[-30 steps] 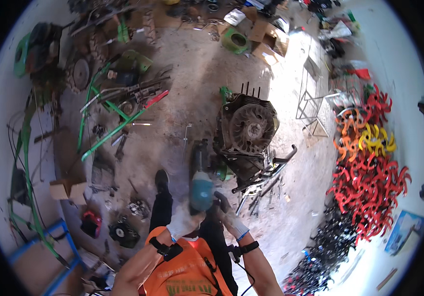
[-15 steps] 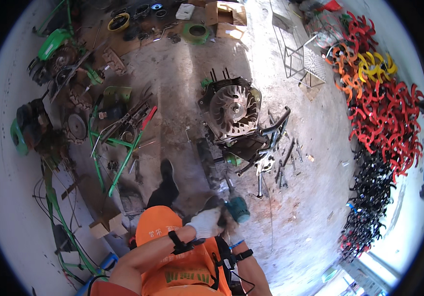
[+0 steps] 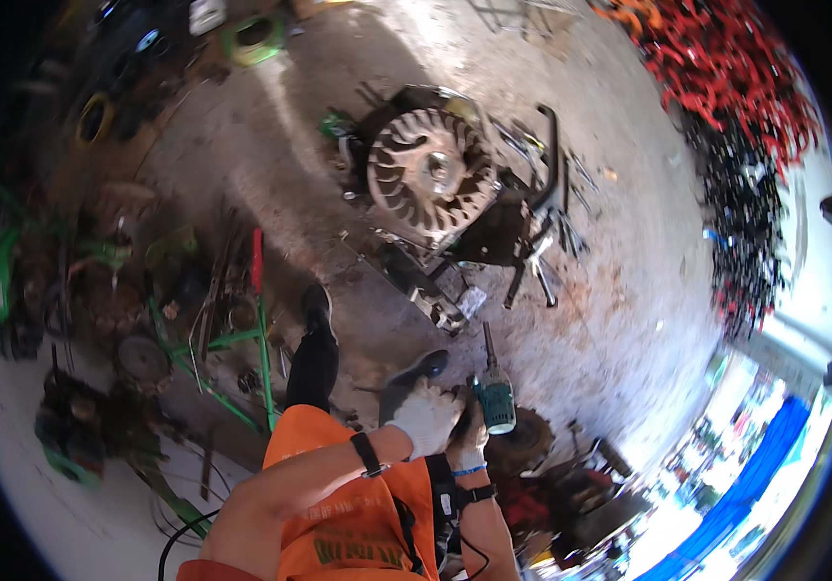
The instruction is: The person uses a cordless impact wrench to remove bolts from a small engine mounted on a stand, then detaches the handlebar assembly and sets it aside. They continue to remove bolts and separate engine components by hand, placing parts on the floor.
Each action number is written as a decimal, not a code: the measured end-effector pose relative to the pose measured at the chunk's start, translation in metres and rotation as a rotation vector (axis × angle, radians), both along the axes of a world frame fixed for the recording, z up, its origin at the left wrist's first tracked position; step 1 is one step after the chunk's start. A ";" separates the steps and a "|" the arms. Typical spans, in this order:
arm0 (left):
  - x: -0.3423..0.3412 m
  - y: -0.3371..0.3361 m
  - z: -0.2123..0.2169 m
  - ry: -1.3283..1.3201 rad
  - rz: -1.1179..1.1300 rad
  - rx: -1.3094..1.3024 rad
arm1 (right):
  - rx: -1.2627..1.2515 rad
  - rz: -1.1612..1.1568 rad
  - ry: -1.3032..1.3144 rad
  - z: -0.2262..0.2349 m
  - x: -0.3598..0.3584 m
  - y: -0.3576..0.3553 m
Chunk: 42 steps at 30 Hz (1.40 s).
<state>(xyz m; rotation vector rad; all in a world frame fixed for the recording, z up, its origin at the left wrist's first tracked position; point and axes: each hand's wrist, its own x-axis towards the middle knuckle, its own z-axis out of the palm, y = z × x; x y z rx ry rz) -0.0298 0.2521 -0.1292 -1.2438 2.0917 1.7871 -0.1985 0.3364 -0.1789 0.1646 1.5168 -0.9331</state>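
Gloved right hand point(image 3: 470, 441) grips a teal impact wrench point(image 3: 497, 405) above the floor point(image 3: 619, 281), whose right edge bears curved blades point(image 3: 726, 82); I cannot tell whether the adjacent left hand point(image 3: 426, 421) grasps it.

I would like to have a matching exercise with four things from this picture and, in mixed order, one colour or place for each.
1. power tool
2. finned wheel
3. red curved blades
4. garment on the person's chest

A. heaped at the upper right
B. orange
C. in the right hand
D. upper middle of the view

Pairs: 1-C, 2-D, 3-A, 4-B
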 end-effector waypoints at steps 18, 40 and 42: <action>0.140 -0.077 -0.211 0.003 0.632 -0.213 | 0.344 0.464 0.804 -0.291 -0.233 0.107; 0.113 -0.131 -0.337 0.316 0.768 -0.601 | 0.109 0.164 1.024 -0.522 -0.334 0.154; 0.118 -0.132 -0.331 0.272 0.717 -0.624 | 0.123 0.175 1.049 -0.531 -0.336 0.157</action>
